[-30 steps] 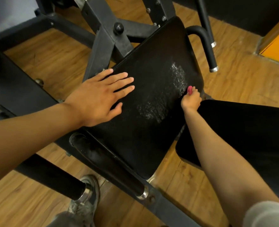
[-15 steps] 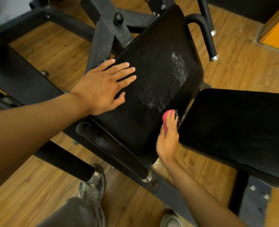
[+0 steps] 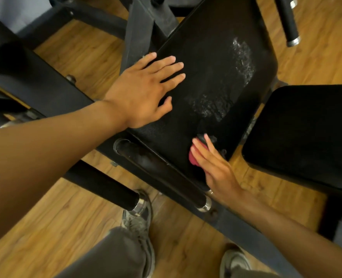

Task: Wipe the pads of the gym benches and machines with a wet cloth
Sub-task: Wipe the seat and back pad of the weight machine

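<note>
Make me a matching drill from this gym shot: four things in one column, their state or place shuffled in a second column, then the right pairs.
Things:
1. left hand
2. right hand
3. pink cloth
4. wet streaks

States or places:
A. shining on the far part of the black pad
B. flat on the pad, fingers spread
C. tucked under straight fingers at the pad's near edge
D. pressing a cloth against the pad

Pairs: 1-B, 2-D, 3-C, 4-A
</note>
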Demonstrator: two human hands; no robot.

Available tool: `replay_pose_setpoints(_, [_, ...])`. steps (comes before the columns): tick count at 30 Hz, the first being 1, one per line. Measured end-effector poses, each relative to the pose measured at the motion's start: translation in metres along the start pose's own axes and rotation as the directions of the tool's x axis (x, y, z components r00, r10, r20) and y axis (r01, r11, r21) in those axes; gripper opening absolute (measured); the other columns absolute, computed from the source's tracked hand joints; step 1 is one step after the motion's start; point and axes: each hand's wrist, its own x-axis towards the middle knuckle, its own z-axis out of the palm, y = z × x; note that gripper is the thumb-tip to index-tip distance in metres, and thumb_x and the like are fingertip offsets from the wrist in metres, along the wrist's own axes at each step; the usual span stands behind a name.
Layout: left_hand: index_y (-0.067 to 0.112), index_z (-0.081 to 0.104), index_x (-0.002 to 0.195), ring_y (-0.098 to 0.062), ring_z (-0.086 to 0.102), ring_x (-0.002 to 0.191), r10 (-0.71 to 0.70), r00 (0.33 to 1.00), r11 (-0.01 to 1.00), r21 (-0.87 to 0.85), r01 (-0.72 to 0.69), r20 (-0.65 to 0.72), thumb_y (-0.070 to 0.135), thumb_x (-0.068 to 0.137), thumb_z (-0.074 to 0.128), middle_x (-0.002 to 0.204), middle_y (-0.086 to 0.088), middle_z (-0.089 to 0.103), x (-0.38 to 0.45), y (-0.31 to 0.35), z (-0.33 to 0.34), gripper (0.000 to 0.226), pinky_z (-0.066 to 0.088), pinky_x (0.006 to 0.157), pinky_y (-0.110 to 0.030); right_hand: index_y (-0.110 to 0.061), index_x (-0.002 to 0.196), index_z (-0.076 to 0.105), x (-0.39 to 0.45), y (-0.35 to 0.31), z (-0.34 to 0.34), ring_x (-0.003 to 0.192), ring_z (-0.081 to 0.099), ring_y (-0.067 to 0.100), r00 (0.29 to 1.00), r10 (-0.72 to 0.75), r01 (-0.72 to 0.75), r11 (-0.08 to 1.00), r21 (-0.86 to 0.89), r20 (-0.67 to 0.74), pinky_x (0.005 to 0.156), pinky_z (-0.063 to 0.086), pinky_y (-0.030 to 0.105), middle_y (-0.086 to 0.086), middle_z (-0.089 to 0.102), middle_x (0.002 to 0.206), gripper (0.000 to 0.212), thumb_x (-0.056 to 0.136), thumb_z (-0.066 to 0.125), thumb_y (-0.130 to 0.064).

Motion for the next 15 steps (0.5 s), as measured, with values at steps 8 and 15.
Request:
replay_pose_setpoints(8, [0.016,0.035,0.159,-0.023,0.018,0.157,0.002,1.0,1.0,-0.01,-0.002,-0.014,0.042,0.104,0.022,0.168,-0.005,0.026,0.0,0.001,-0.002,0.062,0.011,0.128,-0.047,-0.003,0.148,0.045,0.023,-0.006,0.002,0.152,0.03,0.036,0.996,-0.092,0.092,0.995,-0.04,-0.02,0.121,0.032,0.054,0.011,0.04,0.158,0.064,0.091,0.054,0.024])
replay_pose_setpoints(15, [0.018,0.034,0.16,-0.022,0.017,0.157,0.007,1.0,1.0,-0.015,-0.007,-0.008,0.043,0.103,0.02,0.168,-0.005,0.026,0.001,0.002,0.0,0.063,0.012,0.128,-0.047,-0.013,0.155,0.039,-0.023,0.023,-0.015,0.152,0.029,0.035,0.994,0.096,-0.089,0.99,-0.108,0.055,0.118,0.033,0.058,0.006,0.031,0.165,0.061,0.1,0.046,0.011])
